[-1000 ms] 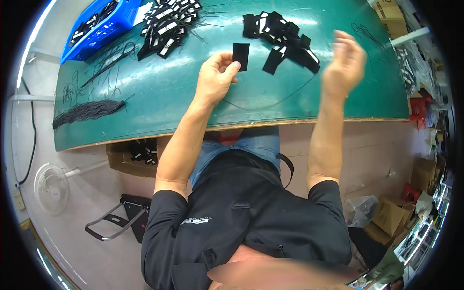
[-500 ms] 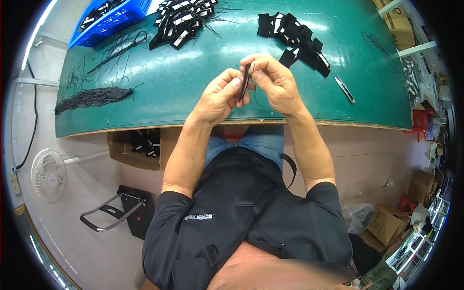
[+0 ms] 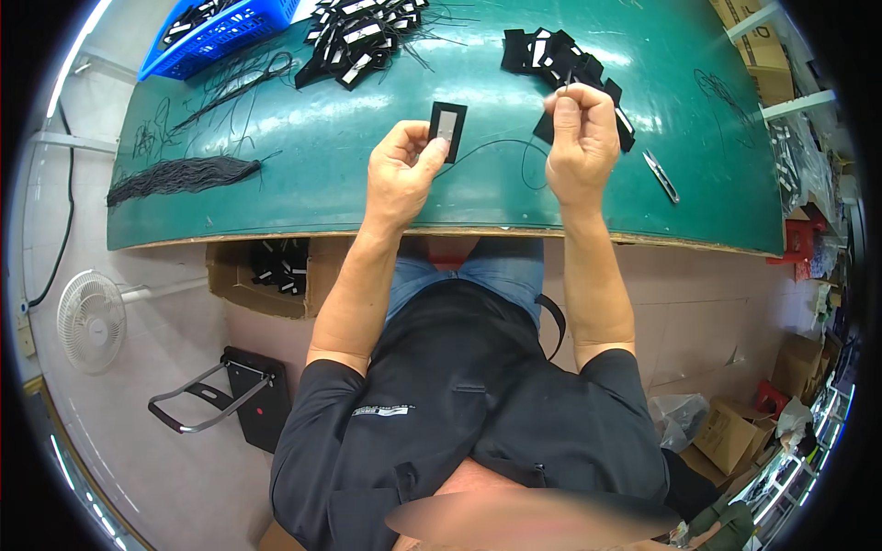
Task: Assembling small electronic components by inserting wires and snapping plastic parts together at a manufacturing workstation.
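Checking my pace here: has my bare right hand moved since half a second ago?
Yes. Your bare right hand has moved rightward and forward, closer to the silver metal snips lying on the glossy green tabletop.

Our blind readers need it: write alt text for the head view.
A person's left hand holds a black, pale-centred tag above a green table, a dark cord looping between it and the pinched right hand. Two tag piles lie beyond, with snips at right and a cord bundle at left.
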A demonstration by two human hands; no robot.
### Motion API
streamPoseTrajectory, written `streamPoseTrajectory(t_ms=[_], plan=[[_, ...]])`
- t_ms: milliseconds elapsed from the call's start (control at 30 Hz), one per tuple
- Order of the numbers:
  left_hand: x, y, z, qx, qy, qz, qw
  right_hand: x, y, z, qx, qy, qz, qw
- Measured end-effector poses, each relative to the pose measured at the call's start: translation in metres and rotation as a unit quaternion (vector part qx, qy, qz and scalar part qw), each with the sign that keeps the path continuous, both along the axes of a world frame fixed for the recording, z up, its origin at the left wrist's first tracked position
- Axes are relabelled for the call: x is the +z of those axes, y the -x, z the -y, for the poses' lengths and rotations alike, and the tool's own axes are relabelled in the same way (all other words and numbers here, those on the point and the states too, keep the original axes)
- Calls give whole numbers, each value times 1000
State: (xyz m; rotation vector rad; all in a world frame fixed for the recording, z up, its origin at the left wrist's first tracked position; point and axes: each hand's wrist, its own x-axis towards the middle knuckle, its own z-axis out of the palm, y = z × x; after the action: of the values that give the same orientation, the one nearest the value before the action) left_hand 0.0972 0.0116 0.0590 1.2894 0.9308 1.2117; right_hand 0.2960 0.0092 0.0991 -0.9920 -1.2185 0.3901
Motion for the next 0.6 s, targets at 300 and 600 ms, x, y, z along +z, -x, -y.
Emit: streamPoseTrajectory(t_ms=[300, 600], plan=[[-5, 6, 0, 40, -11, 114, 993, -34, 45, 22, 101, 91, 181, 974], [-12, 4, -2, 45, -14, 132, 990, -38, 47, 17, 91, 103, 160, 978]])
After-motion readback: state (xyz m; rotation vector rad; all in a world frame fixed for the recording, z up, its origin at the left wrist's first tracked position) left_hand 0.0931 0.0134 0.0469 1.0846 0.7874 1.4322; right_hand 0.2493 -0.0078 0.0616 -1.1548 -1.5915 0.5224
